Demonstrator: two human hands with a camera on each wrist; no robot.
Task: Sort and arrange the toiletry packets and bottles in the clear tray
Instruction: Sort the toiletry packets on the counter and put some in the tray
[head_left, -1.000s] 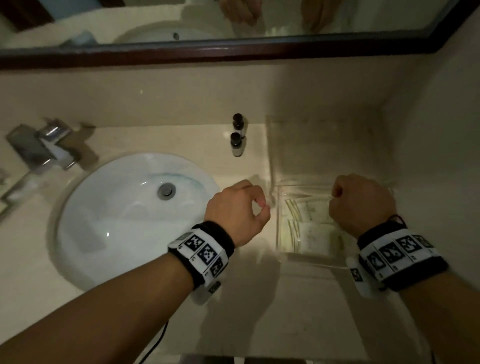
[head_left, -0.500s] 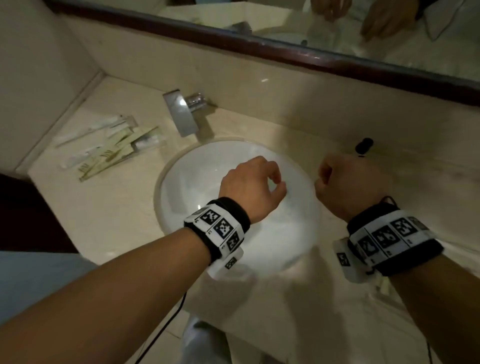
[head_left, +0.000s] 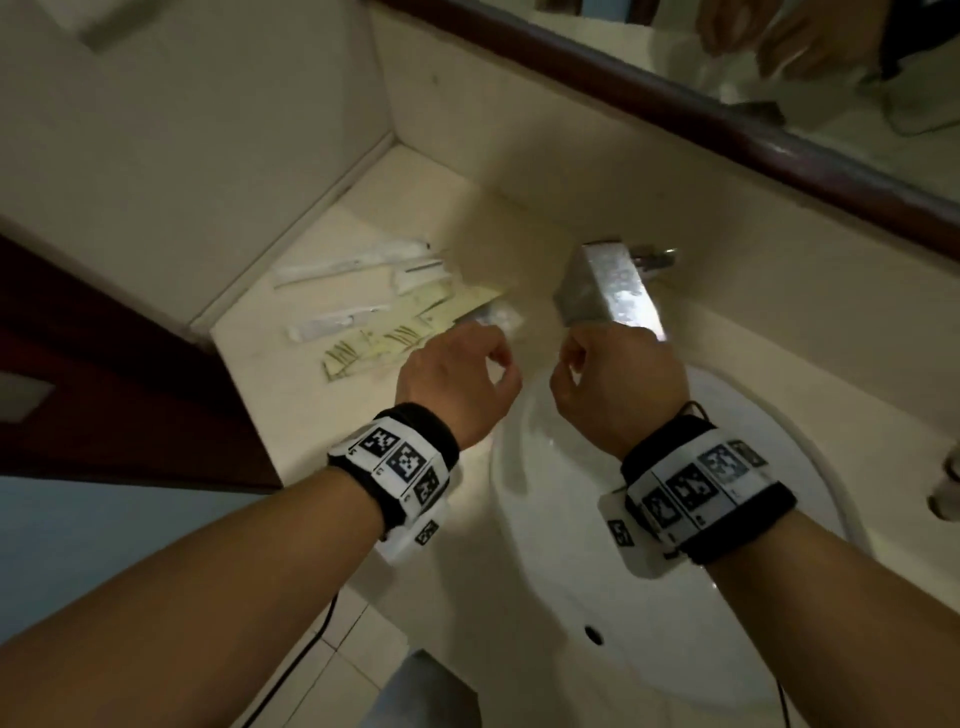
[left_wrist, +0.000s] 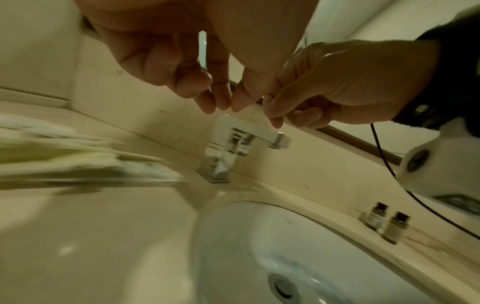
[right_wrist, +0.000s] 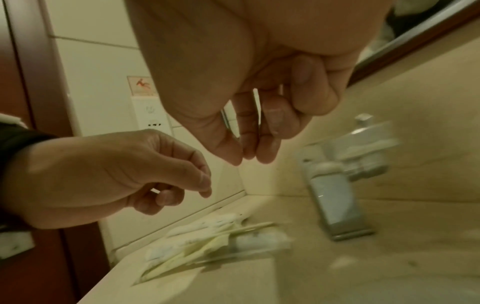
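A loose pile of toiletry packets (head_left: 384, 317), white and pale yellow, lies on the counter left of the tap; the wrist views show the packets (left_wrist: 78, 156) (right_wrist: 207, 242) blurred. My left hand (head_left: 498, 364) hovers just right of the pile with fingers loosely curled and holds nothing, as the left wrist view of that hand (left_wrist: 221, 102) confirms. My right hand (head_left: 571, 364) hangs beside it over the basin's left rim, fingers curled in, empty (right_wrist: 249, 156). Two small dark-capped bottles (left_wrist: 384, 222) stand right of the basin. The clear tray is out of view.
A square chrome tap (head_left: 608, 291) stands just beyond both hands. The white basin (head_left: 597, 519) lies under my right wrist. A wall corner closes the counter behind the packets, a dark wooden door (head_left: 104, 389) stands at the left, and a framed mirror (head_left: 779, 104) runs above.
My view and both hands have swung left, from the clear tray across the basin to the packet pile by the tap. The tray has left the view. Both hands stay empty.
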